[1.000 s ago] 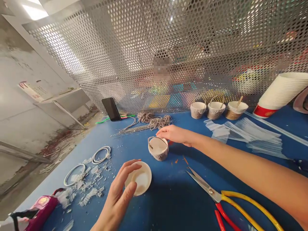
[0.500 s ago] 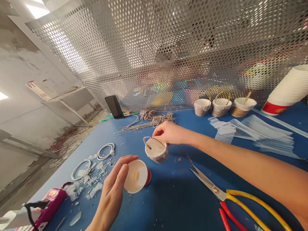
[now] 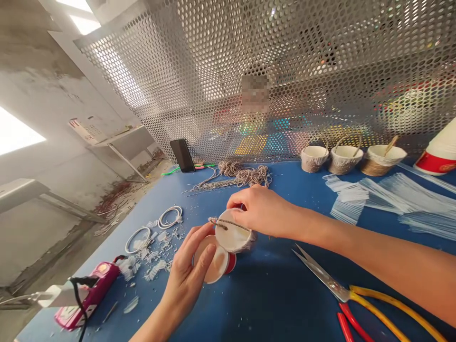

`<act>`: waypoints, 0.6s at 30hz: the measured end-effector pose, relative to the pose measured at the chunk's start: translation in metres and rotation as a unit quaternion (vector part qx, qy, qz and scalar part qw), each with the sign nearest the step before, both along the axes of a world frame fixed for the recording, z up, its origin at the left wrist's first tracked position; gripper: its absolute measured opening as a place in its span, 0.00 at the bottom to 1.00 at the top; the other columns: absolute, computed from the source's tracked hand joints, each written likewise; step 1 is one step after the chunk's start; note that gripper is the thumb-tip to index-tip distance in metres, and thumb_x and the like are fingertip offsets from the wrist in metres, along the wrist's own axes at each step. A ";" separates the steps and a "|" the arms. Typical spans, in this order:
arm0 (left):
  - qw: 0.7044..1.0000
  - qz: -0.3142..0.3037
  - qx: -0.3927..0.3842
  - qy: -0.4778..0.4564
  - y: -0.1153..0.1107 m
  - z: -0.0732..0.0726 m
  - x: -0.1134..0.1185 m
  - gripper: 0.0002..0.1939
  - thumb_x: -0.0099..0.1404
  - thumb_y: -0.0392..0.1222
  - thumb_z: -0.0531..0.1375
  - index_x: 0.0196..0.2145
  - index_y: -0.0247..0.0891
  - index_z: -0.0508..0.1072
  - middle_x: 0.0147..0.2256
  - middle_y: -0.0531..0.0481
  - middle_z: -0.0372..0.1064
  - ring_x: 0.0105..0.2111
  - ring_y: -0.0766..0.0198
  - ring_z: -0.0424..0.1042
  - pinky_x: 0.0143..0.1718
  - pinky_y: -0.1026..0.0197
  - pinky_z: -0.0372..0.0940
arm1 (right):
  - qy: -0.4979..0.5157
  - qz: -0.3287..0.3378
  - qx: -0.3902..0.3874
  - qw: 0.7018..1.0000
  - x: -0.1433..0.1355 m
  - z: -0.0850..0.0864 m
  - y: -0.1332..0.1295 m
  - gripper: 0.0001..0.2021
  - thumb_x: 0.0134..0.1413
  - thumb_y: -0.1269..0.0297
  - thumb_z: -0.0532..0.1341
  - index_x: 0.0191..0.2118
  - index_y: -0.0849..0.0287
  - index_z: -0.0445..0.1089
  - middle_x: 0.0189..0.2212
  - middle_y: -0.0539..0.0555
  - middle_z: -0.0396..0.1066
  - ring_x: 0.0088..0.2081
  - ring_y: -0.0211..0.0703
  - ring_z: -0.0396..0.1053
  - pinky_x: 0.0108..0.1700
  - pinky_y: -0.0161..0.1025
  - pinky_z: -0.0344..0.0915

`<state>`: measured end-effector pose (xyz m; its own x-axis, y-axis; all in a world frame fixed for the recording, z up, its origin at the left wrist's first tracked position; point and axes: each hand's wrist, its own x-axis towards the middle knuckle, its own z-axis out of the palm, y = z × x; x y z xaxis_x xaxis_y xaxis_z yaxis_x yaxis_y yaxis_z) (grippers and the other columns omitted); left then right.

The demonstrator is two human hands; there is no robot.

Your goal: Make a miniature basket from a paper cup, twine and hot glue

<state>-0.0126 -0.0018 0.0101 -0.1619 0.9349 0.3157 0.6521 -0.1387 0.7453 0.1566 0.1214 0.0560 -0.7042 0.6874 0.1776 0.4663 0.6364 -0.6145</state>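
My left hand (image 3: 190, 266) is wrapped round a red and white paper cup (image 3: 217, 266), whose open mouth faces me. Just above it, my right hand (image 3: 261, 211) grips the rim of a small wrapped cup (image 3: 233, 237) with a twisted cord handle. The wrapped cup overlaps the upper edge of the paper cup. Scissors (image 3: 335, 287) with yellow and red handles lie slightly open below my right forearm.
Three wrapped cups (image 3: 345, 160) and white mesh strips (image 3: 384, 194) are at the back right, beside stacked cups (image 3: 440, 154). Cord bundles (image 3: 245, 175), a phone (image 3: 182, 156), white rings (image 3: 170, 217), scraps and a pink power strip (image 3: 89, 297) lie further left.
The wrapped cup in my right hand has come down against the paper cup in my left hand. The view has shifted, so the surroundings sit further right.
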 end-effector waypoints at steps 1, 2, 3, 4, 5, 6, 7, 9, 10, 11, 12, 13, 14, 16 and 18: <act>1.000 -0.001 0.000 -0.003 0.000 0.000 0.001 0.15 0.65 0.49 0.54 0.46 0.45 0.72 0.43 0.49 0.71 0.42 0.60 0.71 0.42 0.60 0.67 | 0.001 0.002 0.001 1.000 0.000 0.000 0.000 0.09 0.51 0.70 0.58 0.30 0.57 0.76 0.28 0.50 0.77 0.30 0.38 0.69 0.32 0.35 0.58; 1.000 0.000 0.000 -0.005 0.000 0.001 0.001 0.15 0.65 0.49 0.54 0.45 0.44 0.73 0.43 0.49 0.71 0.42 0.60 0.71 0.42 0.60 0.67 | 0.002 0.005 0.000 1.000 0.000 0.000 -0.001 0.09 0.51 0.70 0.57 0.30 0.57 0.76 0.28 0.51 0.77 0.29 0.38 0.69 0.32 0.35 0.58; 1.000 0.003 -0.002 -0.006 0.000 0.001 0.002 0.15 0.65 0.49 0.54 0.45 0.44 0.73 0.43 0.49 0.71 0.42 0.59 0.71 0.42 0.60 0.67 | 0.003 0.007 0.000 1.000 0.000 -0.001 -0.001 0.09 0.51 0.70 0.57 0.30 0.57 0.76 0.28 0.51 0.77 0.29 0.39 0.69 0.32 0.35 0.58; 1.000 0.005 -0.006 -0.007 0.000 0.001 0.002 0.15 0.65 0.49 0.54 0.45 0.43 0.73 0.43 0.48 0.70 0.42 0.59 0.71 0.42 0.60 0.67 | 0.005 0.010 0.000 1.000 0.000 -0.002 -0.001 0.09 0.51 0.69 0.58 0.30 0.56 0.76 0.28 0.51 0.77 0.29 0.39 0.69 0.32 0.35 0.58; 1.000 0.008 -0.011 -0.009 0.000 0.001 0.003 0.15 0.65 0.49 0.54 0.44 0.43 0.73 0.43 0.48 0.70 0.43 0.58 0.70 0.43 0.59 0.67 | 0.006 0.010 0.000 1.000 -0.001 -0.003 -0.001 0.09 0.51 0.69 0.58 0.30 0.56 0.76 0.28 0.51 0.77 0.29 0.39 0.69 0.32 0.36 0.58; 1.000 0.009 -0.016 -0.011 0.000 0.001 0.003 0.15 0.64 0.50 0.54 0.44 0.43 0.73 0.43 0.48 0.70 0.43 0.58 0.70 0.43 0.59 0.67 | 0.008 0.010 0.001 1.000 -0.001 -0.004 -0.001 0.08 0.51 0.69 0.58 0.30 0.56 0.76 0.28 0.51 0.77 0.29 0.39 0.69 0.32 0.36 0.58; 1.000 0.011 -0.022 -0.016 -0.001 0.001 0.004 0.15 0.64 0.50 0.54 0.44 0.43 0.72 0.43 0.48 0.70 0.44 0.58 0.70 0.44 0.59 0.66 | 0.011 0.011 0.001 1.000 0.000 -0.005 -0.001 0.08 0.51 0.69 0.58 0.30 0.56 0.76 0.28 0.51 0.77 0.29 0.39 0.69 0.32 0.36 0.58; 0.999 0.020 -0.028 -0.032 -0.002 0.000 0.006 0.17 0.63 0.51 0.54 0.45 0.42 0.72 0.44 0.47 0.70 0.44 0.57 0.70 0.44 0.59 0.66 | 0.023 0.012 0.003 1.000 0.002 -0.008 0.002 0.08 0.51 0.68 0.58 0.30 0.56 0.76 0.28 0.50 0.76 0.29 0.39 0.69 0.31 0.35 0.58; 0.998 0.027 -0.029 -0.042 -0.002 0.000 0.007 0.18 0.63 0.52 0.55 0.46 0.42 0.71 0.45 0.46 0.70 0.44 0.57 0.71 0.44 0.59 0.66 | 0.030 0.012 0.002 0.999 0.004 -0.008 0.005 0.08 0.51 0.68 0.58 0.29 0.56 0.76 0.27 0.50 0.76 0.28 0.38 0.69 0.30 0.34 0.58; 0.998 0.036 -0.028 -0.052 -0.002 -0.001 0.008 0.18 0.63 0.53 0.55 0.47 0.42 0.71 0.45 0.46 0.70 0.44 0.57 0.71 0.45 0.59 0.66 | 0.037 0.005 0.002 0.999 0.007 -0.008 0.011 0.08 0.52 0.67 0.58 0.29 0.56 0.76 0.26 0.50 0.76 0.28 0.38 0.69 0.29 0.34 0.58; 0.997 0.044 -0.028 -0.058 -0.002 -0.001 0.010 0.19 0.63 0.53 0.55 0.46 0.41 0.71 0.45 0.46 0.71 0.44 0.57 0.71 0.45 0.59 0.65 | 0.042 -0.010 0.004 0.999 0.011 -0.007 0.018 0.08 0.52 0.67 0.58 0.29 0.57 0.75 0.26 0.49 0.76 0.28 0.37 0.69 0.29 0.33 0.58; 0.997 0.048 -0.026 -0.060 -0.002 -0.002 0.011 0.19 0.62 0.54 0.55 0.45 0.42 0.71 0.45 0.46 0.71 0.44 0.56 0.71 0.46 0.59 0.65 | 0.041 -0.034 0.009 0.999 0.016 -0.005 0.028 0.08 0.52 0.66 0.59 0.29 0.57 0.75 0.26 0.49 0.76 0.28 0.37 0.70 0.29 0.32 0.59; 0.997 0.050 -0.025 -0.059 -0.002 -0.002 0.011 0.18 0.62 0.54 0.55 0.44 0.42 0.72 0.45 0.46 0.71 0.45 0.56 0.71 0.46 0.59 0.65 | 0.034 -0.070 0.018 0.997 0.023 -0.003 0.040 0.07 0.52 0.66 0.59 0.30 0.58 0.75 0.27 0.49 0.76 0.29 0.37 0.70 0.29 0.31 0.59; 0.997 0.051 -0.021 -0.052 -0.002 -0.002 0.012 0.17 0.61 0.55 0.56 0.42 0.44 0.73 0.44 0.48 0.72 0.45 0.55 0.71 0.44 0.61 0.66 | 0.005 -0.144 0.046 0.988 0.040 0.005 0.069 0.07 0.53 0.66 0.59 0.32 0.59 0.75 0.29 0.49 0.77 0.31 0.37 0.71 0.30 0.31 0.61; 0.998 0.047 -0.017 -0.044 -0.001 -0.001 0.010 0.16 0.60 0.55 0.56 0.42 0.47 0.74 0.44 0.50 0.72 0.44 0.56 0.71 0.42 0.63 0.67 | -0.025 -0.198 0.070 0.977 0.058 0.014 0.100 0.08 0.54 0.70 0.58 0.35 0.62 0.75 0.33 0.53 0.77 0.34 0.40 0.72 0.33 0.32 0.62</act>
<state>-0.0024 -0.0025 0.0088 -0.2748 0.9241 0.2655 0.5934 -0.0543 0.8031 0.2142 0.2210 0.0696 -0.3978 0.8794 0.2618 0.7207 0.4760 -0.5040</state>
